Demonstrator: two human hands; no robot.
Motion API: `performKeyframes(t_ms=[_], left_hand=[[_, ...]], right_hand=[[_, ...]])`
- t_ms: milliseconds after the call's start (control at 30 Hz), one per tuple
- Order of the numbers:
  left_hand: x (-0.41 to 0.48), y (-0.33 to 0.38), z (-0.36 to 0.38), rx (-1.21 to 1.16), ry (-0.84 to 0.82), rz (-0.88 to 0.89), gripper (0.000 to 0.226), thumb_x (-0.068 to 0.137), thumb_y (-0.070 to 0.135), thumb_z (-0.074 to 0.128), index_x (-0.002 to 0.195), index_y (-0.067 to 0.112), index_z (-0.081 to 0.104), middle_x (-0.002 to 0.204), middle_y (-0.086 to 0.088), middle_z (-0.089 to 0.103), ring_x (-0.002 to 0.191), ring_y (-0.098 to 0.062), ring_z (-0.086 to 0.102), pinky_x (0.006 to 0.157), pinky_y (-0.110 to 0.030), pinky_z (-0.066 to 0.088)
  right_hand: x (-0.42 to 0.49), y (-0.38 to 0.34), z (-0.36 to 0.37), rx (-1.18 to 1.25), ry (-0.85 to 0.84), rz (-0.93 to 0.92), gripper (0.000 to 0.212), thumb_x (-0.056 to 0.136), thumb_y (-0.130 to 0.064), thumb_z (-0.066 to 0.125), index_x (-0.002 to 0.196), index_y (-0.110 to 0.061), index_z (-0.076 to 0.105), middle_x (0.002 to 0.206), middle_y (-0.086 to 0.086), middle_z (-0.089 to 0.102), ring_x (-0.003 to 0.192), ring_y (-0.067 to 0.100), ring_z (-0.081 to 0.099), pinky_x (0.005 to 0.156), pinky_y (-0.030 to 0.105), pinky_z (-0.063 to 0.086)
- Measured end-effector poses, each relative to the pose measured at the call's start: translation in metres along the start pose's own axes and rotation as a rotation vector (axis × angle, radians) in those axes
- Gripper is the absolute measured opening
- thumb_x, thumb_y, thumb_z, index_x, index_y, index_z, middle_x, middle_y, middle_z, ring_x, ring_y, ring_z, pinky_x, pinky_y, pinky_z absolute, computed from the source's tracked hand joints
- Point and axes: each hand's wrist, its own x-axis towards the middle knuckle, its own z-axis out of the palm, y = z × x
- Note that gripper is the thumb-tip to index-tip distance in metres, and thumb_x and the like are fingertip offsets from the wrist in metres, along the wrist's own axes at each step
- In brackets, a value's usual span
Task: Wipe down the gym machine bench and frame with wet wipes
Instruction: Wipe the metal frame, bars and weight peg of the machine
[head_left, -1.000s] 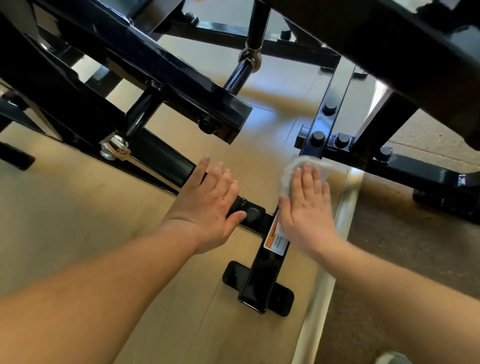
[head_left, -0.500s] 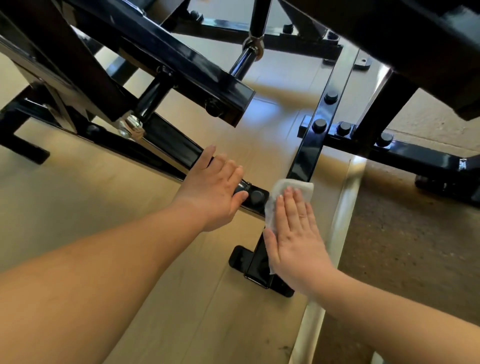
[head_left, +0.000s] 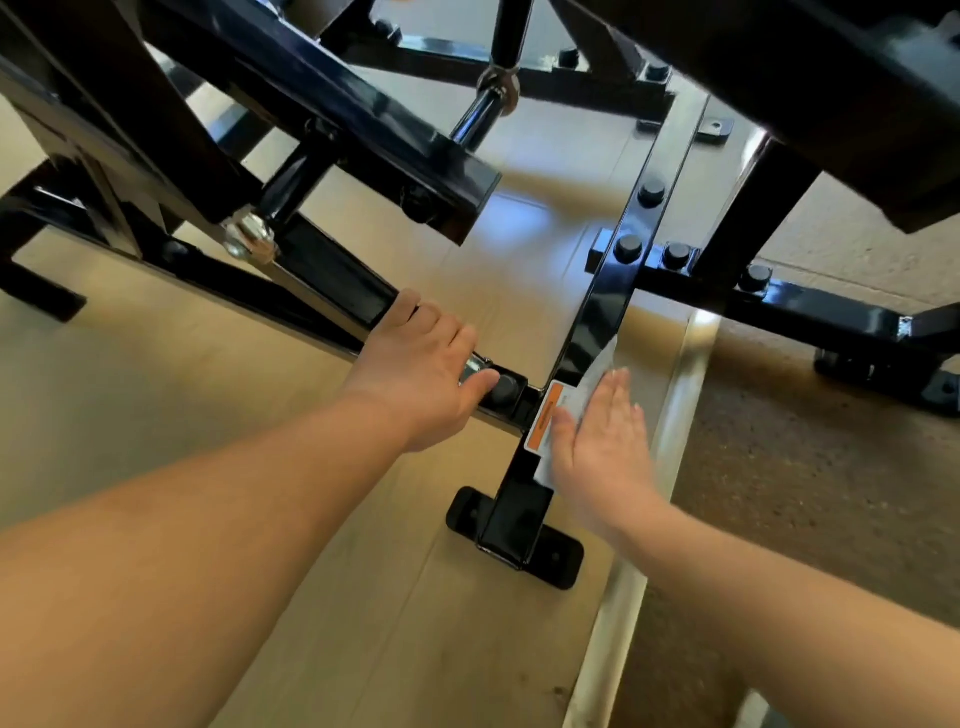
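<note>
A black steel gym machine frame fills the head view, with a floor bar (head_left: 605, 312) running toward me to a flat foot. My right hand (head_left: 602, 447) lies flat with straight fingers on a white wet wipe (head_left: 597, 371), pressing it against the right side of that bar beside an orange and white label (head_left: 545, 415). My left hand (head_left: 421, 369) rests on a second black bar (head_left: 332, 291) that meets the first; its fingers curl over the bar's far edge and the thumb lies by a round bolt cap. The padded bench's underside (head_left: 831, 78) hangs at the top right.
The frame stands on pale wood-look flooring (head_left: 156, 389). A metal threshold strip (head_left: 670, 441) runs along the right, with brown carpet (head_left: 805, 493) beyond it. Bolted crossbars and another foot (head_left: 883, 369) lie at the right; overhead beams crowd the upper left.
My right hand slid the wipe down the bar toward me, then back up alongside the label. My left hand stayed on its bar.
</note>
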Motion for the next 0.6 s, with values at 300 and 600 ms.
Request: performKeyframes(t_ms=[300, 600], left_hand=[[0.009, 0.004, 0.006, 0.057, -0.041, -0.02, 0.074, 0.096, 0.068, 0.002, 0.125, 0.023, 0.054, 0.119, -0.002, 0.056, 0.116, -0.029, 0.045, 0.105, -0.051, 0.026], [0.008, 0.001, -0.002, 0.055, -0.073, 0.01, 0.074, 0.097, 0.066, 0.003, 0.132, 0.023, 0.051, 0.139, -0.004, 0.049, 0.13, -0.03, 0.04, 0.109, -0.054, 0.021]], right_hand=[[0.048, -0.008, -0.008, 0.382, 0.115, -0.001, 0.086, 0.107, -0.052, 0.035, 0.159, -0.021, -0.025, 0.171, -0.002, -0.02, 0.158, 0.022, -0.01, 0.13, 0.045, 0.003], [0.093, -0.018, -0.04, 0.389, 0.149, 0.119, 0.088, 0.107, -0.053, 0.035, 0.159, -0.016, -0.024, 0.171, 0.005, -0.017, 0.157, 0.031, 0.011, 0.124, 0.041, 0.019]])
